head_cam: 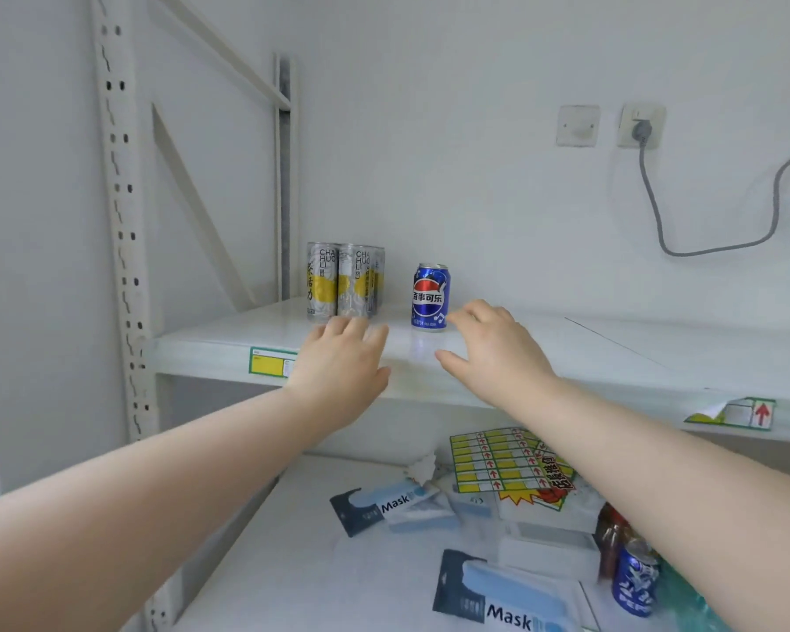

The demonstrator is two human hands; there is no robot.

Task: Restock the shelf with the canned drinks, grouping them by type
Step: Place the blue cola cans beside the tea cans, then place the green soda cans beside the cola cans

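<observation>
Tall silver-and-yellow tea cans stand grouped at the back left of the upper white shelf. A blue Pepsi can stands upright alone to their right. My left hand hovers over the shelf just in front of the tea cans, fingers relaxed and empty. My right hand is spread just right of the Pepsi can, fingertips close to it, holding nothing. Another blue Pepsi can and a dark reddish can sit on the lower shelf, partly behind my right forearm.
The lower shelf carries mask packets, a yellow label sheet and white boxes. A perforated upright post bounds the left side. A grey cable hangs from a wall socket at the right.
</observation>
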